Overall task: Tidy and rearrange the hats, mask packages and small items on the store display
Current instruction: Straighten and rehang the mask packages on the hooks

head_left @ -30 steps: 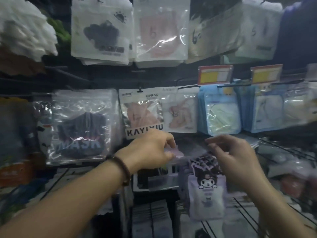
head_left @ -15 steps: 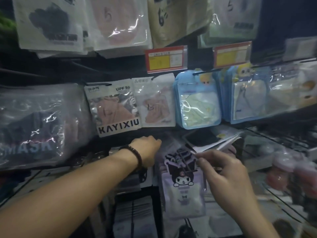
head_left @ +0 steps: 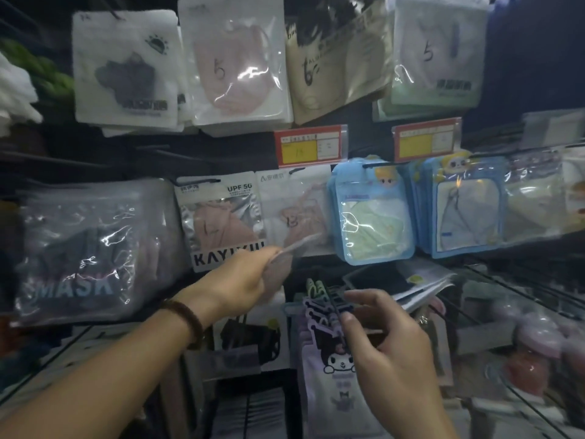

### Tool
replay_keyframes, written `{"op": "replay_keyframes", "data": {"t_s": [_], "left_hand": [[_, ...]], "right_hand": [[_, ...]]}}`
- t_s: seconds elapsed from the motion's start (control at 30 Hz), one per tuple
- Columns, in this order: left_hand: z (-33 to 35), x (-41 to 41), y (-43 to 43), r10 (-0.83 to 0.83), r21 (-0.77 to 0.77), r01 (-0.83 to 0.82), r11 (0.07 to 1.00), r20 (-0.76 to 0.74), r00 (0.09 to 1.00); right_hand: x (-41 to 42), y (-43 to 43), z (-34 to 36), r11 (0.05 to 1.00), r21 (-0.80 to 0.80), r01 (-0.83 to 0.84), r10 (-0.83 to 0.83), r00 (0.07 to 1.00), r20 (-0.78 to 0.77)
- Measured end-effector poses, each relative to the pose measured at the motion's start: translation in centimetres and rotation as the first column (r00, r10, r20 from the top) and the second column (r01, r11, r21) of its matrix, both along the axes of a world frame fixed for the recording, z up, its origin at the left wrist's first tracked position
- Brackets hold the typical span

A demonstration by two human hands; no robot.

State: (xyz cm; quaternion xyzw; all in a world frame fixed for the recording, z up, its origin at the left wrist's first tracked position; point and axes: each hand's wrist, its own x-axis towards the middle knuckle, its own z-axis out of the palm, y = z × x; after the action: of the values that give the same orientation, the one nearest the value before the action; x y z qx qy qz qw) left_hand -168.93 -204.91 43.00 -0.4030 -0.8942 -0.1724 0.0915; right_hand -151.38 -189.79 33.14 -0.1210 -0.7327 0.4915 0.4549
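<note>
We see the left hand [head_left: 240, 280] up at the middle row, its grip closed on a pale mask package [head_left: 286, 261], pinched by one edge (blurred, contents unreadable). That package hides the lower right corner of the KAYIXIU pack [head_left: 221, 223] and overlaps the pink-mask pack [head_left: 294, 213] beside it. A dark bracelet [head_left: 186, 321] sits on the left wrist. The right hand [head_left: 389, 350] is lower, fingers loosely curled at the black peg [head_left: 332, 301] that carries the purple cartoon packs [head_left: 335, 369]. The thumb is at the wire, but we cannot tell if the grip has it. Left of the left hand hangs a big clear MASK bag [head_left: 88, 248]. Blue packs [head_left: 373, 213] hang to the right under two red price tags [head_left: 310, 145]. A loose stack of packets [head_left: 424, 280] lies behind the right hand.
</note>
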Motion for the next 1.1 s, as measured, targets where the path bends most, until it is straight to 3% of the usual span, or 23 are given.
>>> {"op": "replay_keyframes", "data": {"t_s": [0.1,0.23,0.33,0.47,0.53,0.63,0.7,0.77,0.83,0.93,1.0,1.1], "left_hand": [[-0.4,1.2,-2.2,-0.044,0.184,0.044,0.982,-0.005,0.999],[-1.1,3.2,-3.5,-0.081,0.423,0.136,0.896,-0.145,0.986],[-1.7,4.5,-4.8,-0.122,0.442,0.166,0.881,-0.127,0.984],[-1.8,6.2,-8.0,-0.138,0.358,0.168,0.919,-0.108,0.984],[-0.7,6.3,-10.8,-0.154,0.317,0.150,0.936,-0.015,0.988],[1.0,5.7,-14.3,-0.135,0.380,0.073,0.922,0.137,0.981],[1.5,4.6,-15.9,0.000,0.484,-0.068,0.873,0.139,0.990],[1.7,3.6,-17.2,0.114,0.454,-0.199,0.868,0.209,0.971],[1.7,3.0,-18.6,0.016,0.457,-0.234,0.858,0.431,0.902],[1.6,2.6,-21.0,-0.332,0.608,-0.264,0.749,0.689,0.644],[1.1,2.1,-22.9,-0.442,0.680,-0.258,0.687,0.672,0.594],[0.5,1.3,-25.4,-0.483,0.767,-0.300,0.568,0.605,0.634]], "right_hand": [[-1.6,-1.6,1.9,0.996,0.032,-0.088,0.089,0.996,-0.015],[-4.8,-4.8,4.9,0.945,-0.016,-0.327,0.326,0.945,-0.019],[-6.3,-7.8,6.1,0.900,-0.045,-0.435,0.430,0.899,-0.085],[-6.6,-10.6,6.2,0.918,0.044,-0.395,0.396,0.898,-0.192],[-6.3,-11.8,6.4,0.912,0.023,-0.410,0.406,0.890,-0.209],[-6.2,-12.8,6.1,0.902,-0.120,-0.415,0.380,0.894,-0.237],[-5.6,-13.5,5.5,0.880,-0.276,-0.387,0.329,0.914,-0.236],[-4.9,-14.2,4.1,0.870,-0.324,-0.370,0.322,0.927,-0.193],[-4.7,-16.0,3.8,0.899,-0.279,-0.338,0.297,0.938,-0.180],[-5.2,-18.1,4.5,0.894,-0.263,-0.362,0.308,0.925,-0.223],[-5.9,-19.1,5.3,0.910,-0.201,-0.362,0.317,0.922,-0.224],[-7.5,-20.8,6.7,0.941,-0.112,-0.320,0.283,0.922,-0.264]]}}
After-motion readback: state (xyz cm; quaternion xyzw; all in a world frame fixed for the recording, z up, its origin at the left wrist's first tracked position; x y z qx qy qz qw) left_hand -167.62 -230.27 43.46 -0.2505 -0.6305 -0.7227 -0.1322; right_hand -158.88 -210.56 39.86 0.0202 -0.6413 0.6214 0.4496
